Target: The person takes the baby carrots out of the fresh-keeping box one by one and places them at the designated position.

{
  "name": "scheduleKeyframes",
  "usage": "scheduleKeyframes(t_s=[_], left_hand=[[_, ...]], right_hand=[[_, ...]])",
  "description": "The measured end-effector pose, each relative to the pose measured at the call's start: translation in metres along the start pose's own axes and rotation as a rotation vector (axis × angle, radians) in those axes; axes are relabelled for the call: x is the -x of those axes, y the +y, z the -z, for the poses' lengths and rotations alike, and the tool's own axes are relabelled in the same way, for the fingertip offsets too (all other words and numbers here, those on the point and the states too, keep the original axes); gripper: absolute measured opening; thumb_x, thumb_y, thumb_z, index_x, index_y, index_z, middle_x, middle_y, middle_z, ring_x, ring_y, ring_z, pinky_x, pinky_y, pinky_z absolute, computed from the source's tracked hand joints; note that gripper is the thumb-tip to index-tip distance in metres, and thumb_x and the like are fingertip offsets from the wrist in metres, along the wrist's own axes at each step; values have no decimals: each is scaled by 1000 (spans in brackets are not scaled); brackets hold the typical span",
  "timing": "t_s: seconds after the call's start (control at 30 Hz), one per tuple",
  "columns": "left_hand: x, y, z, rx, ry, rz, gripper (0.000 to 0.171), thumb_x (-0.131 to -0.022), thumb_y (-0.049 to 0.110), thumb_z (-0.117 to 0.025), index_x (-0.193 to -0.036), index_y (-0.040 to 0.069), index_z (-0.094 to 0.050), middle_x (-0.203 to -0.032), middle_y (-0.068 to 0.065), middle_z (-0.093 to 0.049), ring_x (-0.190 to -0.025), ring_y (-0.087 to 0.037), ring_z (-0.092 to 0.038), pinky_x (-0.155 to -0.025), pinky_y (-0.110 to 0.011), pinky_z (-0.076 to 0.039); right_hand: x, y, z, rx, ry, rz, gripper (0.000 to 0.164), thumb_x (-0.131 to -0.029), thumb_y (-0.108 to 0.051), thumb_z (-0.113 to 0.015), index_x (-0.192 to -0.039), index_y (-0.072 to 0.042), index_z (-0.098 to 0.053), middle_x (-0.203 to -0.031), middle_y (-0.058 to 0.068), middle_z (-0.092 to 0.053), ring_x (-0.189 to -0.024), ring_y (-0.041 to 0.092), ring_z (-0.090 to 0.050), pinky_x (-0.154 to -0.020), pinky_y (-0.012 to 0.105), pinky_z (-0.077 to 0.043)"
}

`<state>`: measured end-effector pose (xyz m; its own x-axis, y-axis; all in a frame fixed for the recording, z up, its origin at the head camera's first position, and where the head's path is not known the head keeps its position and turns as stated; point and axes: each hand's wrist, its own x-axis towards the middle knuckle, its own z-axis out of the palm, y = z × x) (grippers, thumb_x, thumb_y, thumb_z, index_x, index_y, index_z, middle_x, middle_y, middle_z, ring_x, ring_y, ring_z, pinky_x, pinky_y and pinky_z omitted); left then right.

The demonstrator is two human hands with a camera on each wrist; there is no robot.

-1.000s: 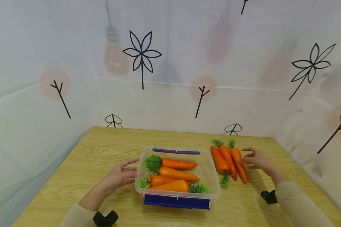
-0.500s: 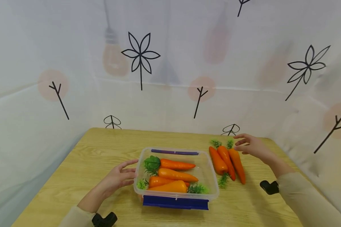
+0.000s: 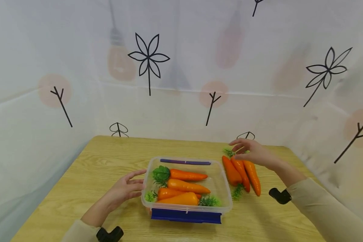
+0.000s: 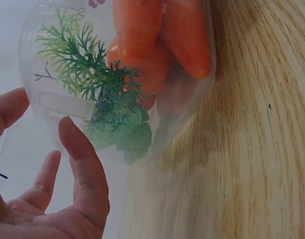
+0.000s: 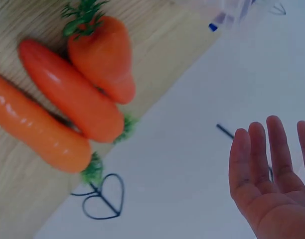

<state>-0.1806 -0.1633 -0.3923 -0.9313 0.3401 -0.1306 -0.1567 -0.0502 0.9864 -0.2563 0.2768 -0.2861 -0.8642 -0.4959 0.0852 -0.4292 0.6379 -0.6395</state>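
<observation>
A clear plastic box (image 3: 217, 183) with blue latches holds several orange carrots (image 3: 189, 174) with green tops. My left hand (image 3: 124, 190) is at its left wall, fingers extended and fingertips right at the plastic; the left wrist view shows these fingers (image 4: 87, 174) beside the green leaves (image 4: 87, 64) inside. To the right of the box, 3 carrots (image 3: 252, 178) lie side by side on the table. Above their far ends hovers my right hand (image 3: 255, 154), fingers loosely bent with nothing in them. In the right wrist view the hand (image 5: 277, 194) is apart from the carrots (image 5: 73, 89).
The wooden table (image 3: 109, 158) ends at a white curtain (image 3: 175, 111) printed with flowers and twigs, which also closes in both sides. A blue latch flap (image 3: 186, 216) hangs from the box's front. Each wrist wears a black device (image 3: 279, 195).
My right hand has moved from the right side of the loose carrots, up and leftward, to over their far ends. The left hand, box and carrots keep their places.
</observation>
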Motion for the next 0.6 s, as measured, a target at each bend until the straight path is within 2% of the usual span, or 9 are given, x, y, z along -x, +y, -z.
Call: scheduleKeyframes(t_s=[0.3,0.6], left_hand=[[-1,0,1,4,11,12,69,-87,13,-66,-145,3,-28,-132,-26,-46,-106,-26,-57,-85,-36,-49],[-2,-1,1,3,4,6,71,-87,13,-66,-145,2,-28,-131,-26,-46,-105,-26,-57,-85,-36,-49]], right_hand=[[-13,-31,-15,8,-79,124,40,-86,-16,-68,-122,-6,-55,-111,11,-59,-101,31,-55,-85,45,-47],[-28,-55,-36,60,-168,207,37,-85,-19,-69,-119,-10,-58,-110,5,-60,-102,26,-55,-83,36,-49]])
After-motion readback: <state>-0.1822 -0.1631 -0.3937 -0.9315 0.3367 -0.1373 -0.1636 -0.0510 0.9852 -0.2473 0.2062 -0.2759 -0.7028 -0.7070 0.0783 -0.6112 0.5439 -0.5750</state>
